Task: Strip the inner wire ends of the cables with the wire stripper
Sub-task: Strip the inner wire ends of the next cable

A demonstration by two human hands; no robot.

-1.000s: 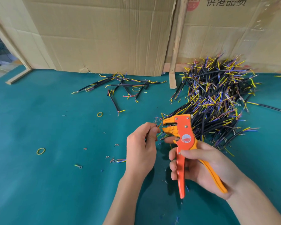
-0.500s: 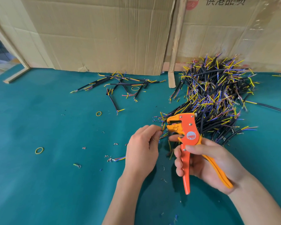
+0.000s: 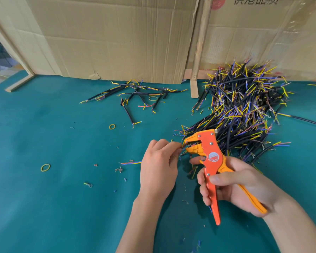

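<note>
My right hand (image 3: 233, 187) grips both handles of an orange and yellow wire stripper (image 3: 209, 152), jaws pointing left. My left hand (image 3: 159, 167) pinches a cable, mostly hidden in the fingers, with its thin wire ends at the stripper's jaws (image 3: 187, 144). The cable's far end (image 3: 130, 163) shows coloured wires sticking out left of the hand. A big pile of black cables (image 3: 244, 110) with yellow, blue and purple inner wires lies behind the stripper. A smaller group of cables (image 3: 135, 94) lies spread out at the back centre.
Green mat (image 3: 44, 207) covers the table. Cardboard sheets (image 3: 117, 37) stand along the back, with a wooden strip (image 3: 197, 61) leaning between them. Yellow rubber bands (image 3: 45, 167) (image 3: 112, 126) and small bits of stripped insulation (image 3: 119, 169) lie scattered on the mat.
Both hands and the stripper have shifted slightly right. My left hand has brought the wire ends up to the stripper's jaws.
</note>
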